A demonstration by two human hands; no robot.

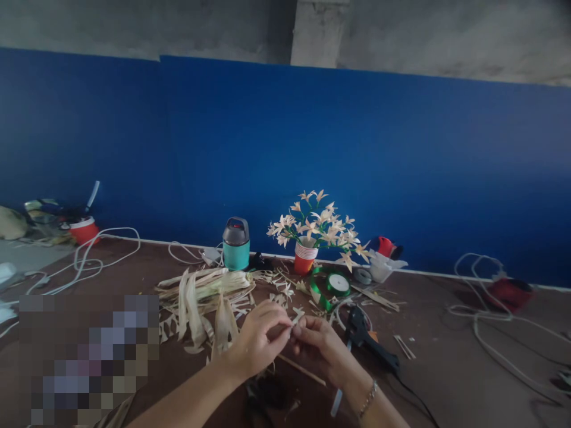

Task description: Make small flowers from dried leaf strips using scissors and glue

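Observation:
My left hand (pixel 263 336) and my right hand (pixel 322 343) meet over the middle of the table, fingertips pinched together. Between them they grip a small pale husk piece (pixel 297 314), whose tips stick up above the fingers; its exact shape is partly hidden. Just beyond lie cut pale husk petals (pixel 284 291). To the left is a heap of dried corn husks (pixel 200 297). A black hot glue gun (pixel 372 342) rests to the right of my right hand, and dark scissors (pixel 263 398) lie below my wrists, partly in shadow.
Behind the hands stands an orange paper cup (pixel 306 261) holding pale husk flowers (pixel 328 226). Near it are a green ribbon spool (pixel 338 284), a teal container (pixel 236 252) and a white plastic cup (pixel 382 266). White cables (pixel 477 315) cross the right side. A blue partition (pixel 312 148) closes the back.

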